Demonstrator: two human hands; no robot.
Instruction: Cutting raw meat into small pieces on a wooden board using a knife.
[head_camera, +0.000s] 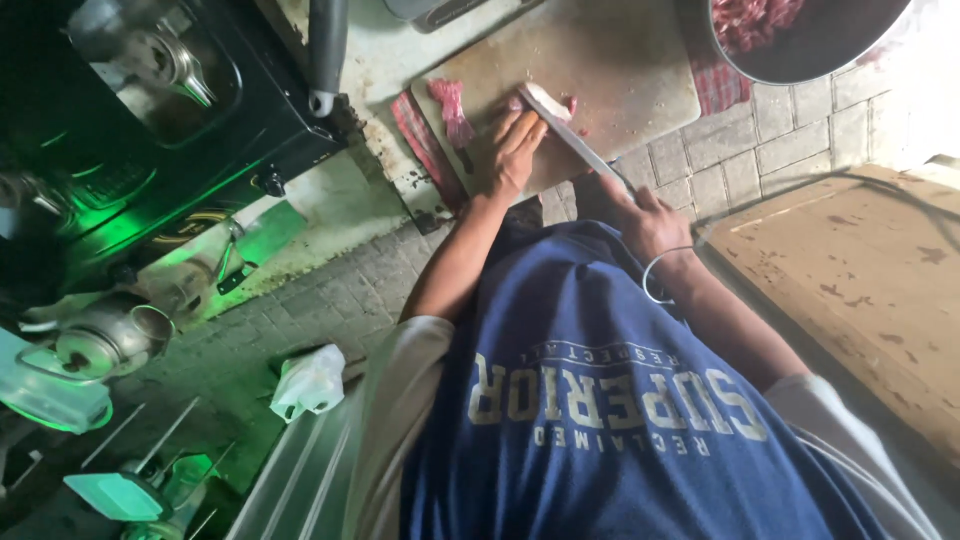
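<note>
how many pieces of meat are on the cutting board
2 clearly: a pink strip of meat lying left on the cutting board, and a piece under the left hand beside the knife. More may be hidden beneath it.

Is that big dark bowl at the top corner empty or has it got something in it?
Not empty. The bowl holds red chopped meat; how full it is cannot be told, since the frame cuts it off.

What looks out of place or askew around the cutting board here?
The cutting board lies skewed on a red checked cloth; the counter beside it is stained. On the floor lies a crumpled white bag.
</note>
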